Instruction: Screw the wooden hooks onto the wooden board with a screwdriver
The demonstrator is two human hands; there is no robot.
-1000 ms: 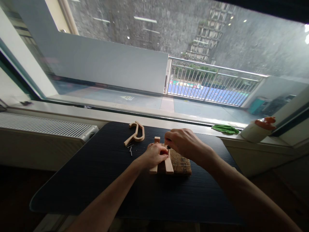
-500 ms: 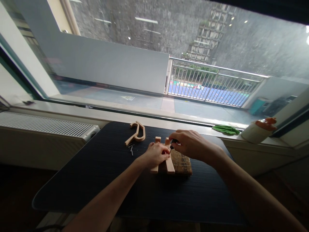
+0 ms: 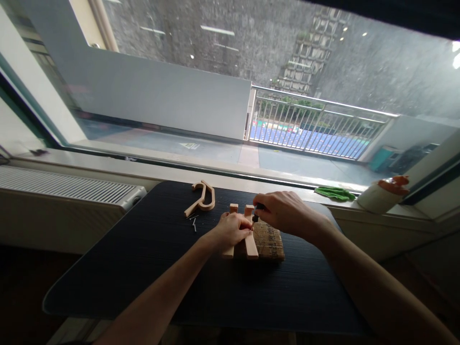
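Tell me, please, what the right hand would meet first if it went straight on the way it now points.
Heading leftward, the right hand would probably first meet the nearer wooden piece, just beside it; depth is unclear, so it might pass above.

Green cloth (image 3: 335,193) is laid on white windowsill (image 3: 108,166), R side; whitish container (image 3: 377,198) w/ orange top (image 3: 394,184) is set just beside it. White radiator (image 3: 68,186) is seen below windowsill, far L. Outside, grey wall (image 3: 161,93) is met at its R end by metal railing (image 3: 323,100); blue ground (image 3: 280,135) is glimpsed thru it, teal box (image 3: 384,157) nr its R end.
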